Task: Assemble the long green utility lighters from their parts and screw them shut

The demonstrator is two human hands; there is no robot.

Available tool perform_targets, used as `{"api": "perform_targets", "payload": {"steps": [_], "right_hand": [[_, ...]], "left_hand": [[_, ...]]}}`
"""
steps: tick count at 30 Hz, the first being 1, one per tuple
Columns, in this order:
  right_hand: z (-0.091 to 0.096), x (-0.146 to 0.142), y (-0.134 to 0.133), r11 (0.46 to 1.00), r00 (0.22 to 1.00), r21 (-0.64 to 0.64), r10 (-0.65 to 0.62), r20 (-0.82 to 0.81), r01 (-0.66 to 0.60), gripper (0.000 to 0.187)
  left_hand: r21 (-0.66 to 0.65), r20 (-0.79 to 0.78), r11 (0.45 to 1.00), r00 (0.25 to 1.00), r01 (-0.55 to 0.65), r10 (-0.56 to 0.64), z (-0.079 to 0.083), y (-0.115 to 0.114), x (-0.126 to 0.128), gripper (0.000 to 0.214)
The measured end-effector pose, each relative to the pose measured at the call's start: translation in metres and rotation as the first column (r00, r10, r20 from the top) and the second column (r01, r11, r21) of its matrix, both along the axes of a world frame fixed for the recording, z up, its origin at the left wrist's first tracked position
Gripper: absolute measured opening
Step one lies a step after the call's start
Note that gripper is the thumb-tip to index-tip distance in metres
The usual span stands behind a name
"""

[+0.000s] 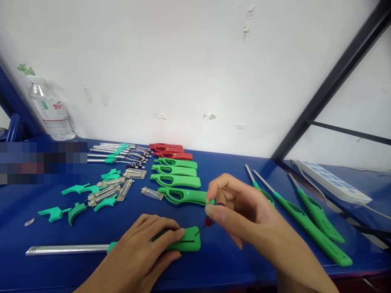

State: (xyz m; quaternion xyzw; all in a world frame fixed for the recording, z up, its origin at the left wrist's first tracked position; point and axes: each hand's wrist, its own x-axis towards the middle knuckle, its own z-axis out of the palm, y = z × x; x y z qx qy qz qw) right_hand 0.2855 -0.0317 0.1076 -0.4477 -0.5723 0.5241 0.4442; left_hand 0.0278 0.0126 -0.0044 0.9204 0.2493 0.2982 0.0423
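Head view: my left hand clamps the lighter down, near the table edge. My right hand pinches a red part at the lighter's rear; open tabletop beyond.

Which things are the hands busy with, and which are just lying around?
In hand: left hand, green lighter body, right hand, small red part.
Lying about: green shells, red shells, three long lighters, green triggers, water bottle, power strip.

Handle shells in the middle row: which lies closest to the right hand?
The frontmost green shell; its end reaches the right hand, while the other green shells and red shells lie farther back.
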Motion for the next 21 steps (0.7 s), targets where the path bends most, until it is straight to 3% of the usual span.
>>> {"api": "perform_targets", "payload": {"steps": [5,9,14,21], "right_hand": [[-0.0057,0.0068,0.0026,0.990,0.991,0.035,0.135,-0.003,-0.135,0.032],[-0.0079,0.0086,0.0053,0.990,0.988,0.029,0.143,-0.053,-0.141,0.038],[-0.0038,0.0066,0.0043,0.992,0.990,-0.069,0.097,-0.100,-0.104,0.027],[-0.0021,0.0079,0.0013,0.991,0.991,-0.032,0.126,-0.037,-0.127,0.020]], "left_hand": [[-0.009,0.019,1.000,1.000,-0.014,0.015,-0.0004,-0.0027,0.0016,0.027],[-0.014,0.016,1.000,1.000,-0.018,0.018,-0.0037,-0.0043,0.0008,0.028],[-0.020,0.034,0.999,0.999,-0.029,0.030,-0.0046,-0.0047,0.0008,0.029],[-0.014,0.035,1.000,0.999,-0.020,0.020,-0.0013,-0.0036,0.0007,0.030]]}}
